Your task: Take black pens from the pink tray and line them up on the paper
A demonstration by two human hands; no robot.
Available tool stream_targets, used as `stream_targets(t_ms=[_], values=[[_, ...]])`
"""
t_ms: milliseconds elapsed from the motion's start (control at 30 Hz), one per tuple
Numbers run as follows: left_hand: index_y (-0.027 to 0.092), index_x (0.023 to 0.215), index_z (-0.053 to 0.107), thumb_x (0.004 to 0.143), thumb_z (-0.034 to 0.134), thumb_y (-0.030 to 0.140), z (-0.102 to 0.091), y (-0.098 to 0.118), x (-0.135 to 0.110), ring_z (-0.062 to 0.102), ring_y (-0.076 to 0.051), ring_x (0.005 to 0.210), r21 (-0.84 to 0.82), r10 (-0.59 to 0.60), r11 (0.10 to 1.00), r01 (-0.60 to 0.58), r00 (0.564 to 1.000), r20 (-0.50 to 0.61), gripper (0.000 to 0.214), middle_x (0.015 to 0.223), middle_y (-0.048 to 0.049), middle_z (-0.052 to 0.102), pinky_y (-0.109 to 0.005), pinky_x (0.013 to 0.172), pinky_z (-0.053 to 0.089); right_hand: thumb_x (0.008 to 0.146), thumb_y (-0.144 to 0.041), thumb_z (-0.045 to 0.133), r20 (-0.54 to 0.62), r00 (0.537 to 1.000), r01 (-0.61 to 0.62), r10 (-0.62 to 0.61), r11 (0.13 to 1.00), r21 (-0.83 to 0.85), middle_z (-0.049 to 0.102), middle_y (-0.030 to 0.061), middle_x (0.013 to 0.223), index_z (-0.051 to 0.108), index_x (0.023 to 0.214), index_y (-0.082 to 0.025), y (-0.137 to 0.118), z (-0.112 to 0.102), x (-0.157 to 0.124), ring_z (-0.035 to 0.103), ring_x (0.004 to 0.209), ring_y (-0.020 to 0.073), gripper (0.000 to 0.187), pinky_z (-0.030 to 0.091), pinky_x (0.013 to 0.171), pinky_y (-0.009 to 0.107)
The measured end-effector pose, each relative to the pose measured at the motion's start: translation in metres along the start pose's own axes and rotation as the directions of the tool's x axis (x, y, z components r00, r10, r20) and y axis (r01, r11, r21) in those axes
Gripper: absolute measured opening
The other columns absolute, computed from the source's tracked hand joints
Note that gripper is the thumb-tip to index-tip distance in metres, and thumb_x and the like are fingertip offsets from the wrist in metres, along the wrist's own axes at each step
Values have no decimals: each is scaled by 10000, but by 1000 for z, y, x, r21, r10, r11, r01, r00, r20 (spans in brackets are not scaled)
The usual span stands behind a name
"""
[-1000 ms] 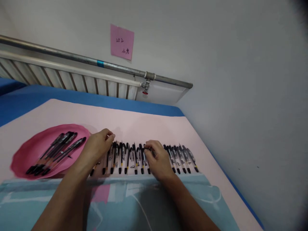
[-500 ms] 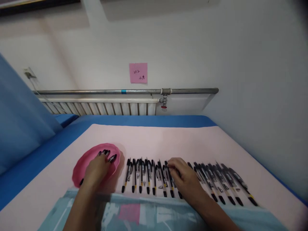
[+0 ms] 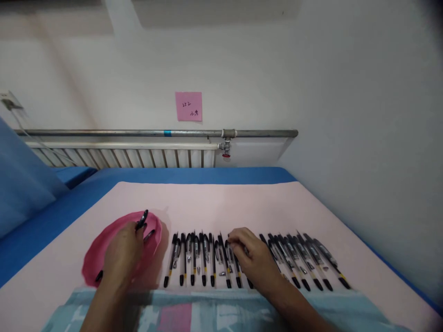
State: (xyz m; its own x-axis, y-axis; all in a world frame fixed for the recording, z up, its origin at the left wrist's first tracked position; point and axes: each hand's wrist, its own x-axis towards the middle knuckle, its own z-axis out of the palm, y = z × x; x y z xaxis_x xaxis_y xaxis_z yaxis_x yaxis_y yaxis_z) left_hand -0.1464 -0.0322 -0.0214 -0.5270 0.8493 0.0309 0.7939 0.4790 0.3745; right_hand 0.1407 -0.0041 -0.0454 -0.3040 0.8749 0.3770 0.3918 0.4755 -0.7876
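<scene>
My left hand [image 3: 122, 253] is over the pink plate [image 3: 88, 265] and pinches a black pen cap [image 3: 141, 220] that tilts up from the fingertips. Another dark cap [image 3: 149, 235] lies in the plate beside the fingers, and one more dark piece [image 3: 99, 275] rests near its front rim. My right hand [image 3: 254, 258] is closed above the row of pens, its fingertips by the top of one; what they grip is hidden. Uncapped pens [image 3: 182, 260] with dark tips lie side by side, with clear-and-black caps [image 3: 196, 246] and small silver cone tips [image 3: 222, 274] among them.
A pink sheet [image 3: 207, 203] covers the blue surface [image 3: 194, 175]. Light blue patterned cloth [image 3: 207, 311] lies along the near edge. A blue curtain [image 3: 24, 175] hangs at left; behind are a radiator [image 3: 138, 157], a pipe valve [image 3: 226, 147] and the wall.
My left hand has lifted a pen cap up from the plate. My right hand stays closed at the pen row. The whole view has shifted slightly, moving the scene left.
</scene>
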Motion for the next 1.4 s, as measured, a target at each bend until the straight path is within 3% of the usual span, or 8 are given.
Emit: stream_targets(t_ms=[100, 167, 333, 667, 767, 900, 1067, 1400], values=[[189, 987, 563, 818, 356, 377, -10, 40, -20, 561, -185, 543, -223, 71, 972, -75, 997, -27, 327, 708, -63, 634, -252, 478, 332, 766, -195, 481, -24, 984, -168, 177, 960, 222, 592, 36, 791, 592, 776, -186, -15, 2, 15, 548, 750, 159, 112, 419, 681, 275], [215, 934, 570, 776, 449, 429, -7, 74, -34, 461, -110, 435, -624, 201, 775, -99, 975, 95, 292, 587, 20, 548, -202, 412, 288, 771, -256, 496, 53, 956, -283, 288, 863, 419, 607, 37, 795, 611, 847, -178, -27, 6, 28, 556, 708, 151, 159, 433, 620, 259], [210, 799, 529, 703, 550, 497, 23, 134, -53, 226, -28, 321, -895, 388, 367, 253, 833, 395, 304, 497, 97, 406, -156, 320, 135, 798, -381, 465, -17, 938, -238, 347, 678, 696, 599, 47, 786, 604, 841, -158, -32, 17, 52, 552, 729, 153, 267, 437, 565, 240], [204, 808, 555, 688, 596, 496, 79, 122, -49, 311, -36, 385, -867, 401, 391, 310, 790, 463, 318, 519, 83, 461, -157, 374, 189, 728, -370, 568, -71, 876, -304, 478, 659, 688, 569, 6, 621, 611, 654, -142, 11, 16, 59, 496, 578, 111, 244, 403, 565, 235], [181, 662, 518, 687, 593, 496, 77, 118, -49, 253, -14, 334, -836, 406, 410, 365, 748, 525, 324, 469, 85, 433, -157, 351, 132, 706, -364, 564, -90, 817, -256, 570, 497, 829, 598, 37, 691, 607, 679, -143, 17, 12, 68, 535, 622, 130, 227, 430, 561, 252], [200, 793, 562, 652, 618, 478, 64, 121, -51, 230, -2, 304, -839, 306, 366, 402, 800, 517, 318, 494, 84, 473, -144, 335, 101, 609, -214, 603, 24, 812, -198, 584, 236, 951, 575, -15, 685, 533, 723, -187, 16, 9, 67, 520, 548, 99, 136, 440, 496, 236], [198, 827, 577, 634, 642, 483, 62, 118, -48, 311, -28, 367, -866, 314, 345, 362, 825, 470, 350, 510, 86, 457, -141, 364, 190, 644, -281, 645, 233, 815, -477, 530, 386, 790, 471, -73, 549, 524, 698, -172, -1, 20, 54, 266, 337, 11, 172, 162, 307, 150], [180, 617, 492, 675, 613, 490, 75, 117, -53, 299, -40, 363, -891, 343, 388, 236, 861, 377, 338, 449, 86, 424, -159, 363, 189, 610, -221, 664, 182, 840, -446, 511, 459, 768, 364, -90, 430, 515, 582, -162, -7, 25, 52, 276, 369, 27, 162, 184, 351, 165]])
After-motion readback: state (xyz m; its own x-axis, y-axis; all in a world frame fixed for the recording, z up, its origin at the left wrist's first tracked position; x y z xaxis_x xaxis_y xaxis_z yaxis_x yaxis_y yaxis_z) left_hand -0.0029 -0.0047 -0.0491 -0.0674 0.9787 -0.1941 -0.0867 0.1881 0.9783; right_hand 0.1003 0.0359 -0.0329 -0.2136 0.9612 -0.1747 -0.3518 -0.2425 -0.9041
